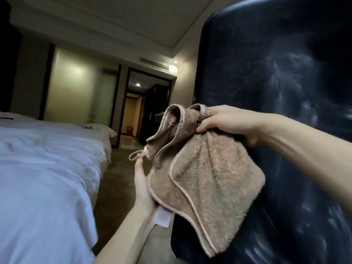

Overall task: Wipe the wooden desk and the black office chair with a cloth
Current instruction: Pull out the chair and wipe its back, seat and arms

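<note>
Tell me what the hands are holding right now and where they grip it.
Both hold the brown terry cloth. The right hand pinches its bunched upper part; the left hand holds its lower left edge, near the white label.

Both hands (144, 187) (228, 123) raised, fingers (204, 126) curled closed.
</note>
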